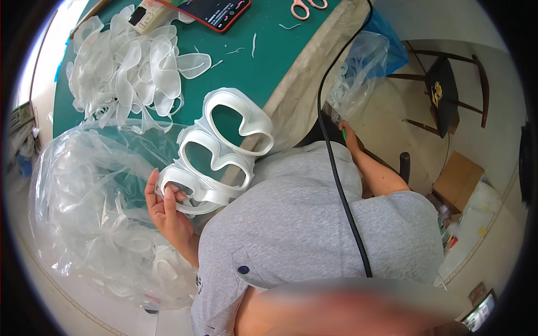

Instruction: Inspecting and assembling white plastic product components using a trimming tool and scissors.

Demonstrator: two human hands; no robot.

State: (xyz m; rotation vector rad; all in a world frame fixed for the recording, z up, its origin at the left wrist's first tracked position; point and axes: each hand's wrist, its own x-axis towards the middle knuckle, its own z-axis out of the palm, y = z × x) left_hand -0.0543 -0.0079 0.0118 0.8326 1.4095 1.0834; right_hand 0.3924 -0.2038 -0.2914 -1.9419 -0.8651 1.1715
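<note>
— Translucent white silicone was what we logged first in the head view: a stack of goggle frames (216, 151) lay overlapping at the near edge of the green table (263, 67), the lowest one in our left hand (168, 210).

— How was that hand set?

— Closed on the frame. Thumb and fingers pinched its lower rim, palm turned toward the stack. A large clear plastic bag (89, 207) bulged just left of the hand, with more pale pieces inside it.

— And the right hand?

— Our right hand (346, 134) was down beside the table edge, at the mouth of a second clear bag (358, 73) that hung against something blue. Whether it gripped anything, we could not tell; the fingers were mostly hidden.

— Anything else on the table?

— A heap of loose clear lens pieces (134, 67) at the far left, a red-edged phone (216, 12) and pink-handled scissors (305, 8) along the far edge. A black cable (336, 168) ran across our grey shirt (314, 224).
</note>
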